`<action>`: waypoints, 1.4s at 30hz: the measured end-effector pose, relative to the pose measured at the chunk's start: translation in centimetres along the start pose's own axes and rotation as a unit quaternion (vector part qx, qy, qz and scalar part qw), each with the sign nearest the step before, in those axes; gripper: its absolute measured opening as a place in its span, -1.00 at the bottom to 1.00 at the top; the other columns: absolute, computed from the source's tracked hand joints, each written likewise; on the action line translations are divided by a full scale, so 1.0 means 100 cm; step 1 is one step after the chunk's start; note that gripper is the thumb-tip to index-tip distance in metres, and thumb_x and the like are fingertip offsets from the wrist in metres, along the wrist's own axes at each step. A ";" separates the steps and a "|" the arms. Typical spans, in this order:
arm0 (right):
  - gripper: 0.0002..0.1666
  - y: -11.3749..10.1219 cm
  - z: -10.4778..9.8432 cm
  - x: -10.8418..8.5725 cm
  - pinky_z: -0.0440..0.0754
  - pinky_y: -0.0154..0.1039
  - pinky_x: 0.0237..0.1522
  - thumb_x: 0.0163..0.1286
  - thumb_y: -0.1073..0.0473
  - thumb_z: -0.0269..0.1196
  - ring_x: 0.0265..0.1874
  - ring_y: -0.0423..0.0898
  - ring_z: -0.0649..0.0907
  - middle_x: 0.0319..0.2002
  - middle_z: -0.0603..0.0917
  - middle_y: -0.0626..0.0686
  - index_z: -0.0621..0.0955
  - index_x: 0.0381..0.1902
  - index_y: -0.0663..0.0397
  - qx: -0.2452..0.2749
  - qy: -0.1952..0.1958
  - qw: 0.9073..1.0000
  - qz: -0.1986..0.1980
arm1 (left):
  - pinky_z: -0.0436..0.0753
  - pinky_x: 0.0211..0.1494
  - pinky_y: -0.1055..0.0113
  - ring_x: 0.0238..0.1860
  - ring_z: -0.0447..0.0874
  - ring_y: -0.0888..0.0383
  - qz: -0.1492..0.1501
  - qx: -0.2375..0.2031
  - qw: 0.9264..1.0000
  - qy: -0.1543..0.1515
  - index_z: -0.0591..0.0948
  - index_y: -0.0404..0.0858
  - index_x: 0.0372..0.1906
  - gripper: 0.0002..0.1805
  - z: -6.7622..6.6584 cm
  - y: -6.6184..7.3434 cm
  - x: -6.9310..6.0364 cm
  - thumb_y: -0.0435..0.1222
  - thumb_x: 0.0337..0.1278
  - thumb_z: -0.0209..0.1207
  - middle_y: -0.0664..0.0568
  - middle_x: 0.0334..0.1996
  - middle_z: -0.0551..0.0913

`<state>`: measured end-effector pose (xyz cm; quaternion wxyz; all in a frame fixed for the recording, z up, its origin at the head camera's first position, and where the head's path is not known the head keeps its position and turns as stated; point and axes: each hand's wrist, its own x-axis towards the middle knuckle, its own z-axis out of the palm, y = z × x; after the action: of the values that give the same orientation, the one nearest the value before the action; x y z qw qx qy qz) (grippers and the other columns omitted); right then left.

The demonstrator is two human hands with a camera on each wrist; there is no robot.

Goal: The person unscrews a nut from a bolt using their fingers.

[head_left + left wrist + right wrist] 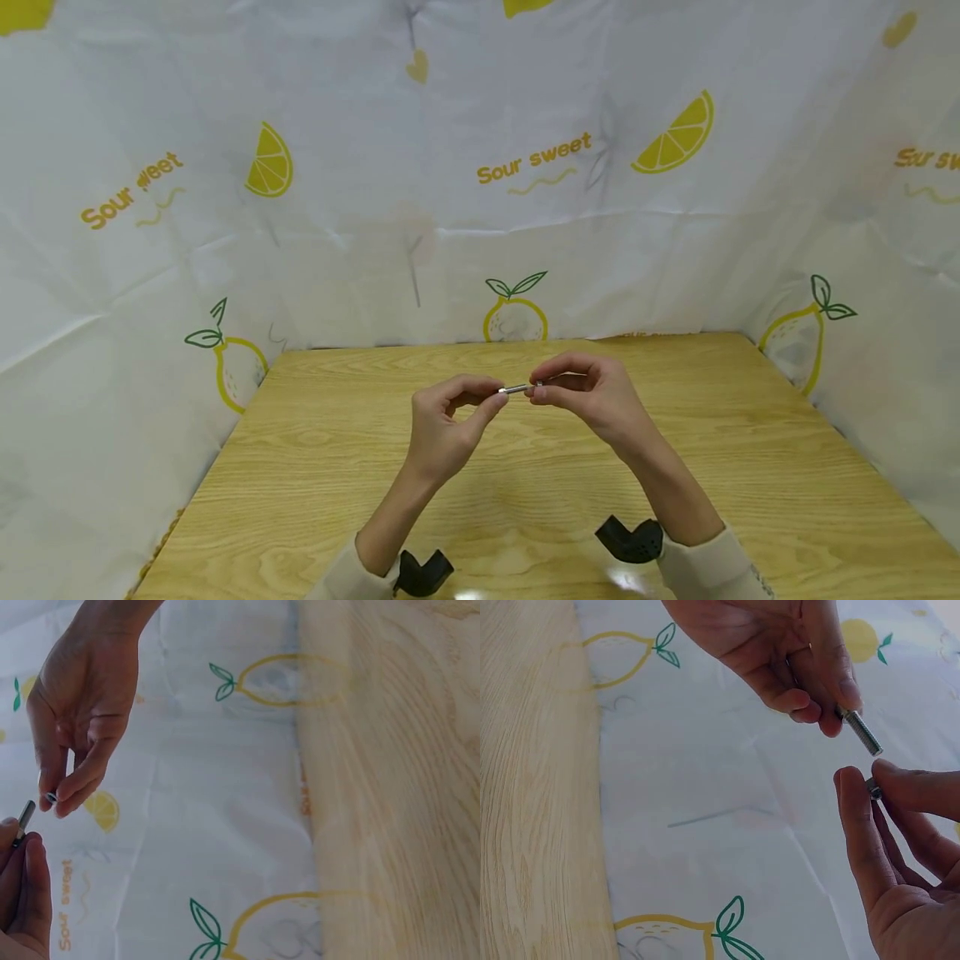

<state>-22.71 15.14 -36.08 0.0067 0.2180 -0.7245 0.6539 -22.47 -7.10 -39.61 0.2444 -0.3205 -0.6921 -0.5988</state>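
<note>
My left hand (447,423) pinches a silver threaded bolt (865,735) between thumb and fingertips, over the table's middle. The bolt's threaded end points toward my right hand (603,400). Between its thumb and forefinger, the right hand holds a small metal nut (874,790). In the right wrist view, a narrow gap separates the nut from the bolt's tip. The left wrist view also has the bolt (25,817) and the nut (51,797) apart. The bolt's head is hidden by the left fingers.
Both hands are above a wood-grain table (360,433). A white cloth (360,275) printed with lemons and lettering hangs behind the table and along its sides. Black wrist mounts (423,573) show by the sleeves.
</note>
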 end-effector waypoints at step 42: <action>-0.73 0.016 -0.016 0.013 0.83 -0.21 -0.09 0.35 0.36 0.39 -0.26 -0.12 0.81 -0.17 0.78 0.09 0.71 -0.01 0.33 -0.084 0.015 0.996 0.029 | 0.68 -0.25 0.33 -0.34 0.67 0.20 -0.203 0.303 0.885 -0.291 0.80 -0.23 -0.31 -0.96 -0.013 -0.143 0.021 -0.34 0.23 0.40 0.03 -0.36 0.79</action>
<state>-24.86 16.33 -36.99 0.0165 0.1859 -0.7824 0.5941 -34.51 -9.22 -47.45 -0.0094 -0.2432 -0.9297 -0.2764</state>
